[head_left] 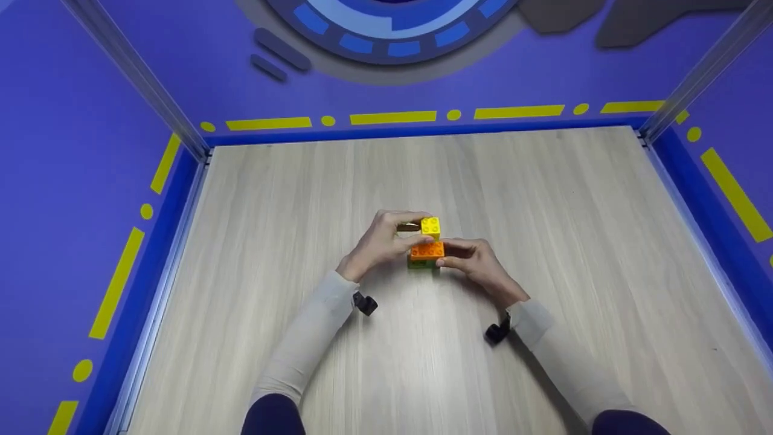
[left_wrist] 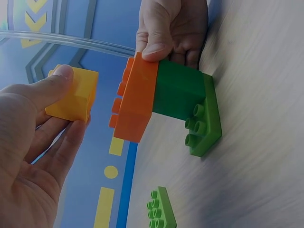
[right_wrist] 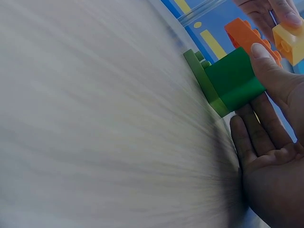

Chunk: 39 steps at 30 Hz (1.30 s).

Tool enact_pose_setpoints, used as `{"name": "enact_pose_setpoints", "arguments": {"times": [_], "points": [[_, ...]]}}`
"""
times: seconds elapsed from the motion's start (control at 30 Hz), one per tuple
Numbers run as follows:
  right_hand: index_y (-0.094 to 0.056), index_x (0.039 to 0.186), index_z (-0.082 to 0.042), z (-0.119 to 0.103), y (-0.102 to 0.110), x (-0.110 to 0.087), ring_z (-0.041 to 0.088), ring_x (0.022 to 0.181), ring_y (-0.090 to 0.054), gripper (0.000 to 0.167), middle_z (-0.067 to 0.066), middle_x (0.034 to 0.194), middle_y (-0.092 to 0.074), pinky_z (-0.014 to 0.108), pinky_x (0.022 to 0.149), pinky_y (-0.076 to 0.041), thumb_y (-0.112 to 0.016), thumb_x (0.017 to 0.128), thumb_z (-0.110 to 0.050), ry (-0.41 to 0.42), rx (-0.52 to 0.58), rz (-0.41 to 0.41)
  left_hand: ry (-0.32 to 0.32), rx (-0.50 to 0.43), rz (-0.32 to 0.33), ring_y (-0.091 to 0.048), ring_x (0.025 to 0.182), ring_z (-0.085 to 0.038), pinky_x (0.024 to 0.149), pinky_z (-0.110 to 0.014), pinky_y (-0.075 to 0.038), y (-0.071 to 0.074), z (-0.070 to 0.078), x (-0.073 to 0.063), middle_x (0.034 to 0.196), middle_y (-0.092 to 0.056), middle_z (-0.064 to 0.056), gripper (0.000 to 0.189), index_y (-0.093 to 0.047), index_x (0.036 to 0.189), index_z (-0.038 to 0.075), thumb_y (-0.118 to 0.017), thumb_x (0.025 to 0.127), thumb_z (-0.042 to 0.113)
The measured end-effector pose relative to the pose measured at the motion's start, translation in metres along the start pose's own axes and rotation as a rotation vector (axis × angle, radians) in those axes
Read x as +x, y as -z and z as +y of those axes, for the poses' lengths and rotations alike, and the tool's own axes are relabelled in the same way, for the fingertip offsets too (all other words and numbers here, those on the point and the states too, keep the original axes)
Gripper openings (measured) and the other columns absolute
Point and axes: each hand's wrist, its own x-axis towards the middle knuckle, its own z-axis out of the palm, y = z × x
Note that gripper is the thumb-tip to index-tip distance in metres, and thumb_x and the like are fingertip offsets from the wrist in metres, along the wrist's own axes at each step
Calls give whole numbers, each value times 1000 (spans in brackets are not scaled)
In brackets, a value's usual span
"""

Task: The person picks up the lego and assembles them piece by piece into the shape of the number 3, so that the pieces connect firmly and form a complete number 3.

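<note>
My left hand (head_left: 383, 237) pinches a yellow toy brick (head_left: 430, 227) between thumb and fingers. The yellow brick hangs just above and apart from a small stack. In the left wrist view the stack shows an orange brick (left_wrist: 137, 99) on top, a dark green brick (left_wrist: 179, 90) in the middle and a light green plate (left_wrist: 206, 126) with several bare studs below. My right hand (head_left: 480, 264) holds the stack from the right, its thumb against the near side by the orange brick. In the right wrist view, its other fingers lie along the dark green brick's far side.
A second light green studded plate (left_wrist: 164, 209) lies on the table beyond the stack in the left wrist view. The wood-grain table (head_left: 302, 199) is bounded by blue walls (head_left: 386, 96) at the back and both sides. Small black cameras (head_left: 366, 303) sit on the wrists.
</note>
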Motion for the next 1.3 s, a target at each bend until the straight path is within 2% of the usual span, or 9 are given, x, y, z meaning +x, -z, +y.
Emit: {"name": "enact_pose_setpoints", "arguments": {"times": [0.47, 0.83, 1.07, 1.3], "points": [[-76, 132, -9, -2, 2, 2, 19, 118, -73, 45, 14, 133, -74, 27, 100, -57, -87, 89, -12, 9, -8, 8, -9, 29, -33, -75, 116, -21, 96, -27, -59, -7, 1, 0, 132, -75, -11, 45, -72, 136, 3, -81, 97, 23], [-74, 133, -4, 0, 2, 1, 17, 114, -74, 45, 16, 131, -75, 25, 95, -58, -86, 90, -8, 36, -17, 6, -19, 22, -35, -76, 112, -21, 93, -28, -60, -15, -3, -4, 129, -76, -12, 44, -73, 135, 4, -82, 96, 22], [-74, 133, -4, 1, 0, 0, 18, 112, -75, 45, 17, 130, -75, 26, 95, -59, -86, 90, -7, 36, -5, 11, 7, 66, -36, -74, 105, -14, 89, -25, -60, -18, -6, -9, 129, -77, -8, 44, -75, 133, 8, -83, 95, 29], [-74, 134, -4, 2, 0, 0, 17, 113, -75, 45, 17, 131, -75, 27, 96, -59, -85, 91, -6, 34, 0, 1, -13, 104, -45, -72, 111, -15, 93, -26, -58, -20, -7, -10, 130, -77, -7, 45, -75, 134, 10, -82, 96, 32]]}}
